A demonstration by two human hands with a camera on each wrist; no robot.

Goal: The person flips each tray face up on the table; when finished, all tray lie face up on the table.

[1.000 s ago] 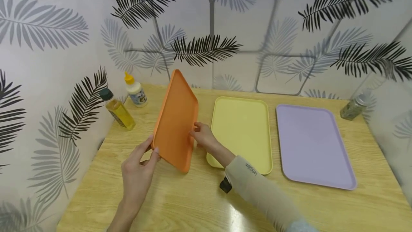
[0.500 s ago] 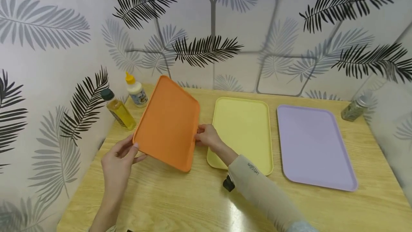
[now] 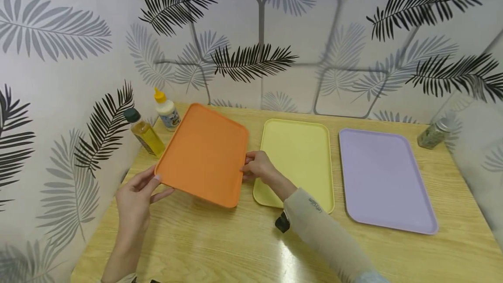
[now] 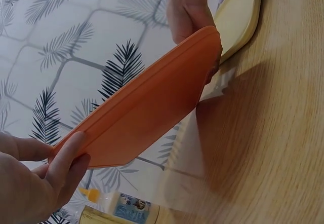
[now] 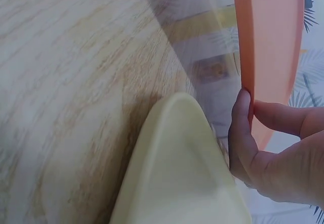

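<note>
An orange tray (image 3: pixel 204 156) is held off the wooden table, its left side higher than its right. My left hand (image 3: pixel 135 195) pinches its near left corner, thumb on top and fingers beneath. Along the right edge, the thumb and fingers of my right hand (image 3: pixel 259 167) grip the rim. In the left wrist view the underside of the orange tray (image 4: pixel 147 107) shows, with a shadow on the table below it. Just right of that hand lies a yellow tray (image 3: pixel 298 160), flat on the table, its left edge partly behind the hand.
A lilac tray (image 3: pixel 385 178) lies flat to the right of the yellow one. At the back left stand an oil bottle (image 3: pixel 146 136) with a green cap and a white bottle (image 3: pixel 167 112) with a yellow nozzle. A glass jar (image 3: pixel 434 133) stands at the far right by the wall.
The orange tray has tipped from steeply upright to a flatter slant, its face turning upward. My left hand has moved left and down with its corner; the right hand has shifted slightly right.
</note>
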